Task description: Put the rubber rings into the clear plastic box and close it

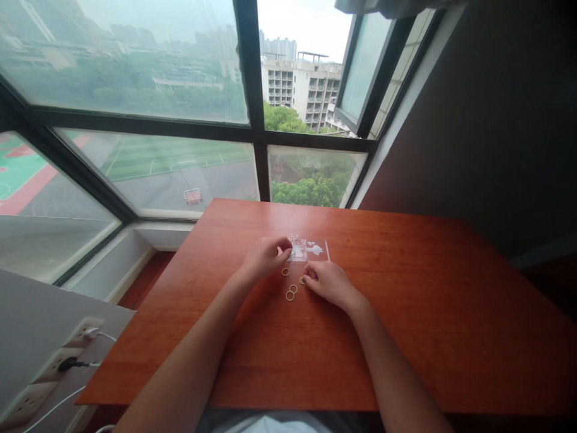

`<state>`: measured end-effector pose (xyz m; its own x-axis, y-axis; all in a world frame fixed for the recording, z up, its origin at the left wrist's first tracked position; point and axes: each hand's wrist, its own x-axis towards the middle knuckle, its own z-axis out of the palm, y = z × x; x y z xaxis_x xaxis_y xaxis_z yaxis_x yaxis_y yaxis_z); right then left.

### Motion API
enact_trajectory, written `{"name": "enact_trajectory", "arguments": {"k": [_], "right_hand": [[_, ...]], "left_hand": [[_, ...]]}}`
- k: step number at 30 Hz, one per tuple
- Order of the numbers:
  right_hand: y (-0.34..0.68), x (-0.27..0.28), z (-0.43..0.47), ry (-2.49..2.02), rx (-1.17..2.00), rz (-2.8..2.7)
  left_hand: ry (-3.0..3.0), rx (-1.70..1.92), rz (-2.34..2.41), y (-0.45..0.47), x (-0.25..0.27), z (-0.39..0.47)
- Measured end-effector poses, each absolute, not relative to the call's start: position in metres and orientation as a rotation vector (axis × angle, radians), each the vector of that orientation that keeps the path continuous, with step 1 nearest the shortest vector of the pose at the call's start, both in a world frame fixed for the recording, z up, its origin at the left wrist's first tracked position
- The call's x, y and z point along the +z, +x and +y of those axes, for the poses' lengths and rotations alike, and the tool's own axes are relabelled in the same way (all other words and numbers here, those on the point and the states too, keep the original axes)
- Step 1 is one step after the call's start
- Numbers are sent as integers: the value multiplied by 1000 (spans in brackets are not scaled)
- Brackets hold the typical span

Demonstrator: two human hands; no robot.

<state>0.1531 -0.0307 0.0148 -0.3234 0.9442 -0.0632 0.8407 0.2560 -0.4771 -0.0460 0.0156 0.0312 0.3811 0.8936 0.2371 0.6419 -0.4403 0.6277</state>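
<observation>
A small clear plastic box (299, 251) with its lid (319, 250) folded open to the right lies on the table. Small items too tiny to name sit in its left half. At the box's left edge, my left hand (265, 258) is closed, its fingertips gripping that side. My right hand (331, 281) is just below the lid, thumb and forefinger pinched on a pale ring (302, 280). Several like rings lie on the wood close by: one ring (285, 272) below my left fingertips, and two touching rings (291, 292) nearer me.
The reddish-brown wooden table (433, 300) reaches to the large dark-framed window (259, 132). One window pane (367, 66) is tilted outward. Wall sockets (58, 364) with plugged cables are at lower left. A dark wall (487, 132) rises on the right.
</observation>
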Motion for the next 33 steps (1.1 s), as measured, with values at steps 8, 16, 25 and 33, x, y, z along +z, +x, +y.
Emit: {"name": "enact_trajectory", "arguments": {"k": [8, 16, 25, 33], "right_hand": [[151, 8, -28, -1611, 664, -2179], [150, 5, -23, -1452, 700, -1851], [153, 5, -22, -1403, 640, -1739], [156, 7, -22, -1419, 594, -1695]], "left_hand": [[2162, 789, 1283, -42, 34, 14], [2084, 698, 1105, -30, 36, 6], [1998, 719, 1090, -23, 36, 2], [2117, 810, 1224, -23, 25, 7]]}}
